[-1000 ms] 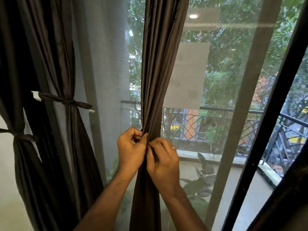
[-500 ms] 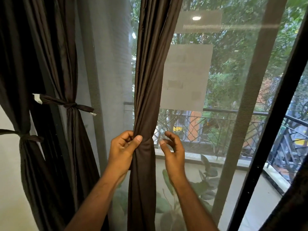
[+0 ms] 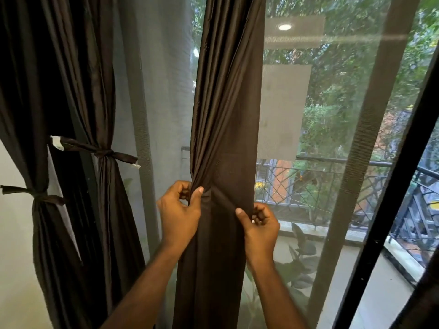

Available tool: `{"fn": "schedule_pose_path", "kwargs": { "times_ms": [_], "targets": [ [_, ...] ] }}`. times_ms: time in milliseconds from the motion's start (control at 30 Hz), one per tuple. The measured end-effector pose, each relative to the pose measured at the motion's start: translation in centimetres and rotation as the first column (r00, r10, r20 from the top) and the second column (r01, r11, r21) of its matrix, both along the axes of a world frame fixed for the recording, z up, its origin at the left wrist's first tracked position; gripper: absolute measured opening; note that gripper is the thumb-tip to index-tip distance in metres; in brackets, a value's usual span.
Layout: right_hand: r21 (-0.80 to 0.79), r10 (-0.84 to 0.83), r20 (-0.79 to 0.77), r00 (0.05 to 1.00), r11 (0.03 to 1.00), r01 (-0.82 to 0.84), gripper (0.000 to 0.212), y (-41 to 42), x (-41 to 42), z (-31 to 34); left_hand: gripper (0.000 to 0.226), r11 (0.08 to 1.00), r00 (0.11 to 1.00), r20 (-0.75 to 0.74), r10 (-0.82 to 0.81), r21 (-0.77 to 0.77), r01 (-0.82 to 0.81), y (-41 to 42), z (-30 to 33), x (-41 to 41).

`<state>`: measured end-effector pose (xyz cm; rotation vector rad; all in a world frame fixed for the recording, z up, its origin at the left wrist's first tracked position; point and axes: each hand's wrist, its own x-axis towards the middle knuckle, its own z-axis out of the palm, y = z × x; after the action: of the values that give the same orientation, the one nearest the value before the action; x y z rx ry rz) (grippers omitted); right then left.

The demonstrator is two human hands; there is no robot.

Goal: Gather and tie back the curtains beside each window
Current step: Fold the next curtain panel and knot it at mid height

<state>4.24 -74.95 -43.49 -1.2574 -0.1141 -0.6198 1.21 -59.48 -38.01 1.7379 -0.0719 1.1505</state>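
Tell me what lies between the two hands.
In the head view, a flat stretch of the dark brown curtain spans between the left hand and the right hand; each pinches one edge. No tie-back shows on it.

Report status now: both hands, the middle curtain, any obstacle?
Left hand and right hand both pinch the middle curtain. No tie on it yet. Two left curtains already tied. Nothing in the way.

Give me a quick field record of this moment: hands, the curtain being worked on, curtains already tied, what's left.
left hand: pinches left edge of middle curtain
right hand: pinches its right edge
middle curtain: loose, no tie on it
tied curtains: two to the left, near curtain with knotted tie, far curtain with tie
remaining: gather and tie middle curtain
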Motion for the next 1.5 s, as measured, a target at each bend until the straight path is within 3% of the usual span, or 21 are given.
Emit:
{"fn": "schedule_pose_path", "kwargs": {
  "times_ms": [67,167,333,467,600,700,900,1100,1200,1400,1500],
  "targets": [
    [-0.12,-0.124,0.178,0.976,0.982,0.147,0.034,0.4,-2.5,0.0,0.011,0.998,0.998,0.045,0.054,0.036,-0.056,-1.3,0.0,0.0],
    [-0.4,-0.172,0.43,0.886,0.844,0.358,0.03,1.2,-4.2,-0.6,0.015,1.0,1.0,0.027,-0.007,0.005,0.007,-3.3,-0.4,0.0],
    [-0.545,-0.142,0.528,0.837,0.699,0.462,0.049,2.4,-4.0,-0.6,0.017,0.925,0.947,0.006,-0.323,-0.21,0.317,-4.5,-0.9,-0.6],
    [-0.561,-0.068,0.475,0.877,0.745,0.362,0.042,3.2,-4.0,-1.1,0.012,0.875,0.905,-0.008,-0.425,-0.26,0.408,-4.4,-0.8,-1.5],
    [-0.611,0.003,0.448,0.894,0.731,0.304,0.044,3.8,-4.0,-1.2,0.014,0.86,0.886,-0.06,-0.46,-0.28,0.427,-4.3,-0.4,-1.6],
    [-0.594,0.07,0.449,0.891,0.768,0.239,0.028,3.1,-4.4,-1.1,0.016,0.763,0.818,-0.075,-0.57,-0.418,0.493,-3.5,0.2,-1.3],
    [-0.375,-0.157,0.425,0.891,0.866,0.332,0.017,-0.2,-4.4,-0.9,0.024,0.545,0.737,-0.028,-0.676,-0.692,0.473,-2.5,0.6,-1.2],
    [-0.363,-0.196,0.214,0.957,0.894,0.264,0.028,-2.6,-2.8,0.1,0.024,0.416,0.666,0.028,-0.745,-0.761,0.498,-2.4,0.7,-1.3],
    [-0.36,-0.123,0.105,0.987,0.92,0.153,0.035,-3.2,-2.6,1.4,0.024,0.414,0.648,0.02,-0.762,-0.753,0.511,-2.8,0.6,-1.1],
    [-0.417,-0.127,0.062,0.99,0.898,0.141,0.029,-3.4,-2.7,1.2,0.022,0.484,0.655,-0.018,-0.755,-0.69,0.539,-3.4,0.5,-1.3],
    [-0.389,-0.153,-0.024,0.988,0.912,0.132,0.031,-3.3,-2.5,0.8,0.025,0.604,0.71,-0.072,-0.701,-0.588,0.537,-3.6,0.6,-1.4]
  ]
}}
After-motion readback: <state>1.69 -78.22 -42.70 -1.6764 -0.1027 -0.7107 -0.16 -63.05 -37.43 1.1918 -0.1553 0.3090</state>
